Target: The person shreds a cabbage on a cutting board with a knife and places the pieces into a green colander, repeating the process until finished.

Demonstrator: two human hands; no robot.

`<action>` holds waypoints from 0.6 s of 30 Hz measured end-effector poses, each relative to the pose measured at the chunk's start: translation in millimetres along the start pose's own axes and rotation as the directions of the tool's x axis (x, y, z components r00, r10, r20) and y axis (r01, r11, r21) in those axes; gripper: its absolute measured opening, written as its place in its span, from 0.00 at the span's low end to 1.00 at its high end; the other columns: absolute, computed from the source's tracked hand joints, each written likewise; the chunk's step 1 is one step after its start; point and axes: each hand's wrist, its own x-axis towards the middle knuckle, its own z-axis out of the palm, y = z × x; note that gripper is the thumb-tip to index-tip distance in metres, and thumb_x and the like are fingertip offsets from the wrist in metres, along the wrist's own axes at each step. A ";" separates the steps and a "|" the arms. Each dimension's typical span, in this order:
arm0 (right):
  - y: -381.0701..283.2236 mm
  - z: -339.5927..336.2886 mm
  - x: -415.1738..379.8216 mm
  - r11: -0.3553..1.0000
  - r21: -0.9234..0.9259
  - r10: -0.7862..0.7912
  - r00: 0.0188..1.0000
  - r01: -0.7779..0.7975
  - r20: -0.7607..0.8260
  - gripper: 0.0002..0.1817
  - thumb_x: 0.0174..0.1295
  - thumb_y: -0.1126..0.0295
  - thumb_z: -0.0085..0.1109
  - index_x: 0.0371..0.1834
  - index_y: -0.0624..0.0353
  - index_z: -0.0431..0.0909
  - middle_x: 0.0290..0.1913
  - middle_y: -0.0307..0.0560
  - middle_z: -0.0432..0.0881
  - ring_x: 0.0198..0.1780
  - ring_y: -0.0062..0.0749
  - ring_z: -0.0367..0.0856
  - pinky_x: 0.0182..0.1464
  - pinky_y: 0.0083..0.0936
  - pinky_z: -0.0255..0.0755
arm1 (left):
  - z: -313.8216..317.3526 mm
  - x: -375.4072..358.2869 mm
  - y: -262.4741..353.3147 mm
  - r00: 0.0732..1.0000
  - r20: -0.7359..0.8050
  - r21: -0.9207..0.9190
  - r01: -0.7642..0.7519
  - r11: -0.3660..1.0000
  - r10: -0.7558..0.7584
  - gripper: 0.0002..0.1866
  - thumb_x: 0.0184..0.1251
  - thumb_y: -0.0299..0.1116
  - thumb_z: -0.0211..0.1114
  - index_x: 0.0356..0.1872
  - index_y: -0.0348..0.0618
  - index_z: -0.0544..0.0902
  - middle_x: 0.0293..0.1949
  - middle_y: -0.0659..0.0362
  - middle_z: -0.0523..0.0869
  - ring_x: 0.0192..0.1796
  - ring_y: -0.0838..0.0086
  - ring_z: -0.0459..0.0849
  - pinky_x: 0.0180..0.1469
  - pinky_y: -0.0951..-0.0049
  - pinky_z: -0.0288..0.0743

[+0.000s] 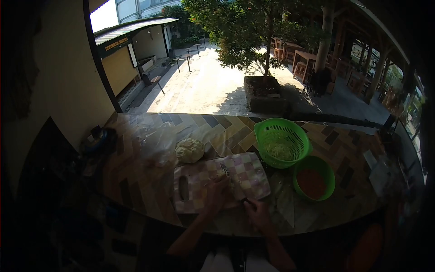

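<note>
A checkered cutting board [251, 170] with a handle slot lies on the table before me. My right hand [258, 215] is closed around the dark handle of a knife [245, 201], at the board's lower right edge. Its blade points up and left across the board. On the board, my left hand [216, 195] is closed with its fingertips on a small pale vegetable piece [223, 172], beside the blade. Most of that piece is hidden by the fingers. A pale, round cabbage head [190, 150] sits just behind the board's upper left corner.
Right of the board stands a green colander [259, 129] holding pale chopped bits. In front of it is a green bowl [332, 183] with orange-red contents. Clear plastic [158, 143] lies at the left on the wood-patterned table [136, 177]. Dark items sit at the far left.
</note>
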 end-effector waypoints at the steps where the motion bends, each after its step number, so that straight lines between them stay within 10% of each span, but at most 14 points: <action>1: 5.4 1.0 2.3 1.000 0.017 0.000 1.000 0.000 0.001 0.21 0.66 0.60 0.59 0.54 0.67 0.77 0.24 0.42 0.80 0.17 0.19 0.74 0.19 0.21 0.67 | -1.7 -0.2 1.5 1.000 0.004 -0.008 -0.001 1.000 0.001 0.23 0.51 0.22 0.66 0.53 0.35 0.81 0.60 0.44 0.77 0.62 0.51 0.74 0.62 0.62 0.70; 18: -42.1 -24.8 6.4 0.994 0.105 -0.036 0.998 0.030 0.056 0.19 0.67 0.63 0.56 0.52 0.68 0.77 0.20 0.37 0.76 0.16 0.16 0.72 0.18 0.20 0.64 | -11.5 26.4 27.4 0.985 -0.114 0.029 -0.125 0.992 0.128 0.20 0.54 0.18 0.65 0.51 0.39 0.83 0.55 0.45 0.80 0.58 0.53 0.78 0.60 0.63 0.72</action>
